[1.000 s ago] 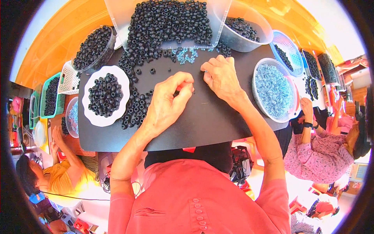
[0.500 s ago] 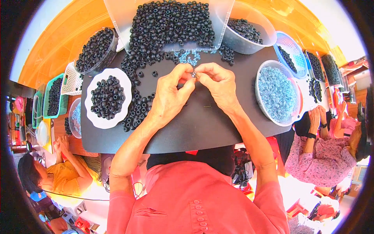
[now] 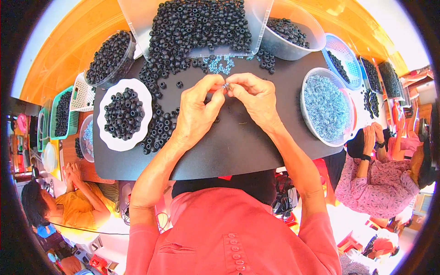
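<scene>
Over the dark table (image 3: 215, 158), my left hand (image 3: 198, 110) and my right hand (image 3: 256, 100) meet at the fingertips. Both are closed in a pinch around one tiny dark and bluish piece (image 3: 226, 85), mostly covered by the fingers, so its kind is unclear. Small light-blue pieces (image 3: 219, 66) lie scattered just beyond the fingertips. To the left, loose black ring-shaped parts (image 3: 161, 126) with holes spread beside my left forearm. A white scalloped plate (image 3: 109, 139) is heaped with the same black parts. On the right stands a clear round tub (image 3: 305, 117) full of light-blue pieces.
At the far side, a tipped clear bin (image 3: 137, 30) spills black parts onto the table. Clear tubs (image 3: 316, 41) and a blue basket (image 3: 350, 57) stand around it. Co-workers sit left (image 3: 85, 201) and right (image 3: 373, 183). A thin yellowish strand (image 3: 242, 123) lies near my right wrist.
The view has shifted slightly. Both hands stay together at the fingertips, still pinching the tiny piece, with only a slight change in finger position.
</scene>
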